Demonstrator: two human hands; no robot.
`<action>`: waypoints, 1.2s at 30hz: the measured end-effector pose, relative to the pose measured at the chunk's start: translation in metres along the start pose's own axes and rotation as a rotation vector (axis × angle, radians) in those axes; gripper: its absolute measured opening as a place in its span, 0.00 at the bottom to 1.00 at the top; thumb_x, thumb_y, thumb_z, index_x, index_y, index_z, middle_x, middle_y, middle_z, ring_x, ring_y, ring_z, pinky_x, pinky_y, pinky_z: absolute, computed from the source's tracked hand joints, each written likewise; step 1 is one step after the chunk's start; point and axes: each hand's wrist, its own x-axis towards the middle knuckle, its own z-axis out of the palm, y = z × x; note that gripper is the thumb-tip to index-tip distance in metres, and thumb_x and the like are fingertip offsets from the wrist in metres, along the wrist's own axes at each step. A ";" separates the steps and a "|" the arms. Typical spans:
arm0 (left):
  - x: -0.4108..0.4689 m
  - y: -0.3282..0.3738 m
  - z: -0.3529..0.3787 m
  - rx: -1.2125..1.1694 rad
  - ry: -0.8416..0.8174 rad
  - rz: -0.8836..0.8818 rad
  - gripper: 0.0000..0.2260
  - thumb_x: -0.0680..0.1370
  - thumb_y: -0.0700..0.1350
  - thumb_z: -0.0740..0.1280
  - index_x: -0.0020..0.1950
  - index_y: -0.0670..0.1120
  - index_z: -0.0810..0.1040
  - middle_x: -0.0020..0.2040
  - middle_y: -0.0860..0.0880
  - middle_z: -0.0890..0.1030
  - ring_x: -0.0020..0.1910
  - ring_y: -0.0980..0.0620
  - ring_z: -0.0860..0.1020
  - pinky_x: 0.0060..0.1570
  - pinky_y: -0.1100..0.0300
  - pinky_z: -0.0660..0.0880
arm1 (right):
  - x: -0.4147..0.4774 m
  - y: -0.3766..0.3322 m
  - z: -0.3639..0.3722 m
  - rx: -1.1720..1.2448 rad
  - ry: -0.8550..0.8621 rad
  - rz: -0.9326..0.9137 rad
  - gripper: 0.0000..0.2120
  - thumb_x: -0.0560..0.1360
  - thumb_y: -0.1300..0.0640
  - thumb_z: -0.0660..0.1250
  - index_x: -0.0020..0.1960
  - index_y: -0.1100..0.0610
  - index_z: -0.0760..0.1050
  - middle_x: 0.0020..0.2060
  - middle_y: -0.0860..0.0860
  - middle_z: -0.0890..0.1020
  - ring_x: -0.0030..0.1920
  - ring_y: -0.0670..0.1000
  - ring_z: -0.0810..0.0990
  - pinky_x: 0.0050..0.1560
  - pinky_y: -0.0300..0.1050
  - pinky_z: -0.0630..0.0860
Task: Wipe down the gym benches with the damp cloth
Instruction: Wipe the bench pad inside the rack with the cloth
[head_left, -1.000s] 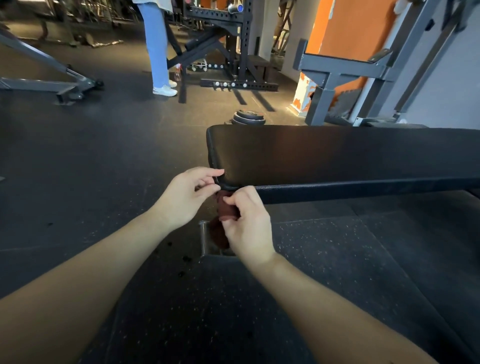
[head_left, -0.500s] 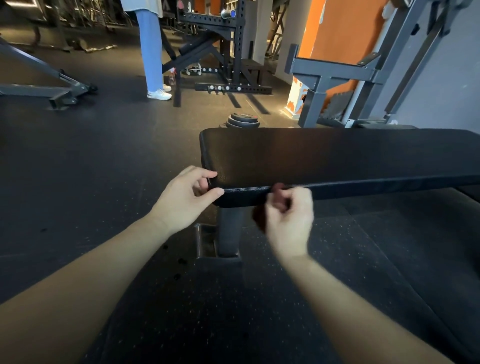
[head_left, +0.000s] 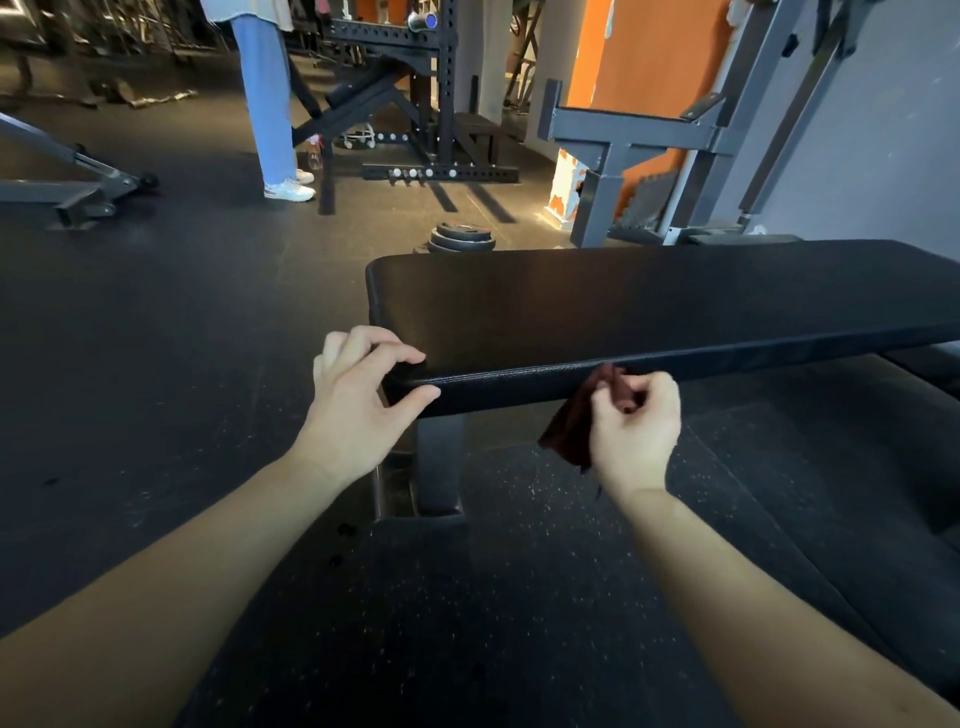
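Note:
A flat black padded bench (head_left: 649, 306) runs from the centre to the right edge, on a dark steel post. My left hand (head_left: 358, 405) grips its near left corner, thumb on the front edge and fingers curled over the top. My right hand (head_left: 634, 431) holds a dark red-brown cloth (head_left: 571, 431) bunched against the bench's front side edge, a little right of the post. Part of the cloth hangs below my fist.
Black rubber floor all around. A stack of weight plates (head_left: 461, 238) lies just behind the bench. A person in blue trousers (head_left: 270, 104) stands at the back by a black rack (head_left: 415, 93). A grey machine frame (head_left: 639, 156) stands at the back right.
My right hand has slid the cloth rightward along the bench's front edge, away from the left corner. My left hand has kept its hold on the corner.

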 end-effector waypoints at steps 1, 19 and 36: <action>-0.002 0.000 0.001 0.008 0.006 0.002 0.12 0.76 0.52 0.75 0.58 0.52 0.82 0.58 0.58 0.73 0.62 0.52 0.66 0.67 0.43 0.65 | 0.003 0.001 0.000 0.038 0.046 0.080 0.09 0.77 0.58 0.71 0.43 0.54 0.70 0.49 0.53 0.79 0.47 0.48 0.78 0.54 0.48 0.77; -0.001 0.022 -0.019 0.319 -0.177 -0.070 0.16 0.78 0.50 0.72 0.66 0.51 0.80 0.65 0.53 0.74 0.65 0.47 0.67 0.62 0.46 0.62 | -0.097 -0.084 0.031 0.247 -0.418 0.507 0.04 0.78 0.57 0.74 0.48 0.53 0.80 0.44 0.48 0.85 0.46 0.45 0.84 0.55 0.46 0.83; 0.102 0.169 -0.306 -0.228 -0.623 -0.906 0.07 0.79 0.49 0.72 0.52 0.46 0.82 0.44 0.47 0.82 0.40 0.56 0.76 0.45 0.58 0.73 | -0.052 -0.385 -0.027 0.130 -0.981 0.714 0.04 0.80 0.60 0.70 0.50 0.51 0.81 0.46 0.51 0.86 0.47 0.48 0.86 0.46 0.43 0.83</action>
